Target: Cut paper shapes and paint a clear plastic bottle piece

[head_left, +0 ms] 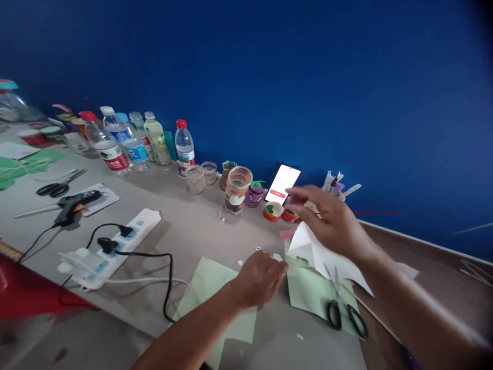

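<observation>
My right hand (pixel 333 222) hovers above the table holding a white sheet of paper (pixel 327 257) by its upper corner, with the index finger stretched out to the left. My left hand (pixel 260 280) rests on the table with its fingers curled at a small white paper scrap (pixel 277 256), beside the edge of a pale green sheet (pixel 308 290). Black-handled scissors (pixel 344 308) lie on that green sheet, under the white paper. A second pale green sheet (pixel 210 288) lies beneath my left forearm.
A white power strip (pixel 111 246) with black cables and a black glue gun (pixel 73 203) lie at left, near other scissors (pixel 59 186). Several bottles (pixel 123 141), jars (pixel 236 187), small decorated cups and a lit phone (pixel 283 184) line the blue wall. A thin stick (pixel 375 313) lies at right.
</observation>
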`<action>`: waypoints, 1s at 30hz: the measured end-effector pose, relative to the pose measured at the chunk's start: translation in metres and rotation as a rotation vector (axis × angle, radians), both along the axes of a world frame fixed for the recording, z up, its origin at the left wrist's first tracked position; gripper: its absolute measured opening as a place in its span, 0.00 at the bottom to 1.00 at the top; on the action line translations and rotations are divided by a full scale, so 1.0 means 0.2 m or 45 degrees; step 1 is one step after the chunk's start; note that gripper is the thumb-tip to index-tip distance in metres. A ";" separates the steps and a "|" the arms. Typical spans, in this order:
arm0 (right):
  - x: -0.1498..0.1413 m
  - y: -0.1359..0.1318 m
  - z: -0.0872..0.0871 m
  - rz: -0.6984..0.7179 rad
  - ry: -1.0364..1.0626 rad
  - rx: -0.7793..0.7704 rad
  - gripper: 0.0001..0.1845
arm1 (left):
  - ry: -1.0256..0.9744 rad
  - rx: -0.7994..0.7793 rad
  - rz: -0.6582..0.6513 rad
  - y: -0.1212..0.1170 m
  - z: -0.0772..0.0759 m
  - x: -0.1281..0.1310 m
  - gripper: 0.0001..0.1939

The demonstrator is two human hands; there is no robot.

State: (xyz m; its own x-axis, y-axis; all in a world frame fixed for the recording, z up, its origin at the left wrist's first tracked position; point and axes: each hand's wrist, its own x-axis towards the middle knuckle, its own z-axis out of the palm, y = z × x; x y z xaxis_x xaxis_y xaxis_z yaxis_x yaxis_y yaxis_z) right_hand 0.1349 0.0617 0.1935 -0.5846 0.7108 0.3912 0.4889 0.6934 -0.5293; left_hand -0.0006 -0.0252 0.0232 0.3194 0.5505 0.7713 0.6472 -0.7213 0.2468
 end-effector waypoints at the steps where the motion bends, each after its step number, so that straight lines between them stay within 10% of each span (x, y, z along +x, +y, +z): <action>1: 0.06 -0.06 -0.05 -0.044 0.021 -0.068 0.19 | -0.013 0.005 0.008 0.00 0.00 0.00 0.08; 12: 0.34 -0.46 -0.49 -0.342 0.126 -0.705 0.15 | -0.152 0.010 0.049 0.03 0.05 -0.05 0.10; 30: -0.52 0.27 -0.73 -0.366 -0.412 -0.535 0.29 | -0.343 0.147 0.046 0.03 0.10 -0.09 0.17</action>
